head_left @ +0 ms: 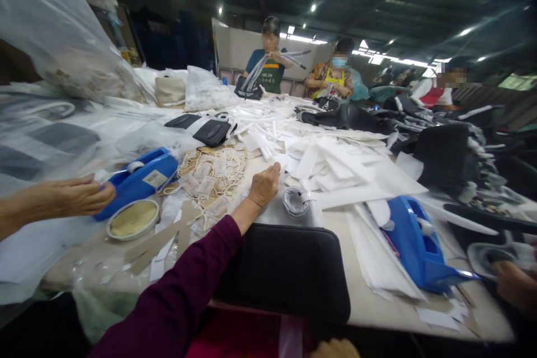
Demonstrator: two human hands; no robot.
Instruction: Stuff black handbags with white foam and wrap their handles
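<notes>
My left hand (265, 184), in a purple sleeve, reaches out over the table just beyond a black bag (289, 268). Its fingers are closed near the edge of the white foam sheets (331, 162); whether they pinch a sheet or something small is hidden. The black bag lies flat at the table's front edge, under my forearm. Behind it, right of my hand, sits a strap coil (296, 201) in clear wrapping. Only the blurred top of my right hand (335, 348) shows at the bottom edge, below the bag, its fingers out of sight.
Blue tape dispensers (157, 170) stand left and right. A round tin (133, 218) and a heap of stringed tags (213, 173) lie to the left. Co-workers' hands (62, 198) reach in from both sides. Black bags (440, 162) pile up at right; several people work across the table.
</notes>
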